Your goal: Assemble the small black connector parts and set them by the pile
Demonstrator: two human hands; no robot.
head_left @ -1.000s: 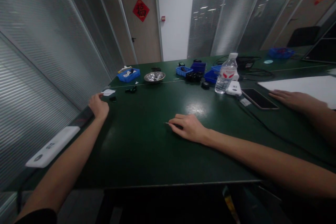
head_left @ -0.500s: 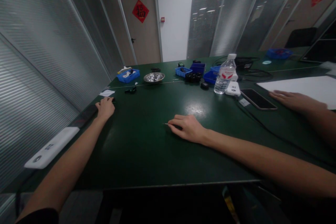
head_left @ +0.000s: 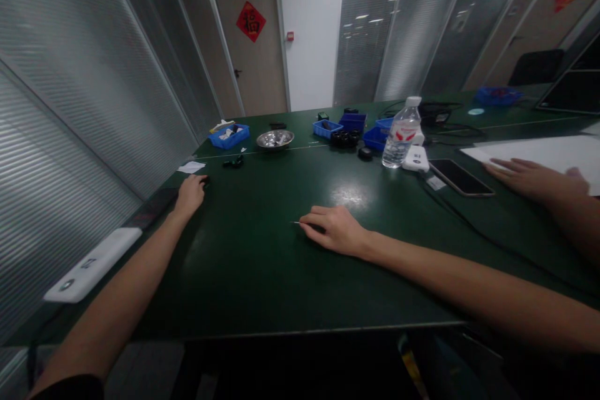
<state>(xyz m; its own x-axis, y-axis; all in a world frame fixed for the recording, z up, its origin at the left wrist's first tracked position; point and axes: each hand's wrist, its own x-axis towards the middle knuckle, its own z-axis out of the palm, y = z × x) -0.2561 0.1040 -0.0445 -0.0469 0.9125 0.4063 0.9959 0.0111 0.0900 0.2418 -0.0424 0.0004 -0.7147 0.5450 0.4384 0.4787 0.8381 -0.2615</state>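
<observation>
My left hand point(head_left: 190, 195) is at the table's left side, its fingers closed at a small black object point(head_left: 206, 181) whose kind I cannot make out. My right hand point(head_left: 336, 229) rests on the green table point(head_left: 262, 275), with thumb and forefinger pinched on a thin, light-coloured pin-like piece point(head_left: 295, 222). That piece's tip points left; the rest is hidden by the fingers. Beyond my left hand lie a white slip of paper point(head_left: 191, 167) and some small black parts point(head_left: 233, 162).
A metal dish point(head_left: 275, 140), blue baskets point(head_left: 229, 135) and a water bottle point(head_left: 402, 134) stand farther back. A phone point(head_left: 462, 177) lies at right beside another person's hand point(head_left: 539, 181) on white paper point(head_left: 553, 153). A white device point(head_left: 94, 264) lies along the left edge.
My left hand has turned and shifted slightly right with its fingers at the black object. My right hand has stayed in place. The other person's hand has moved a little on the paper.
</observation>
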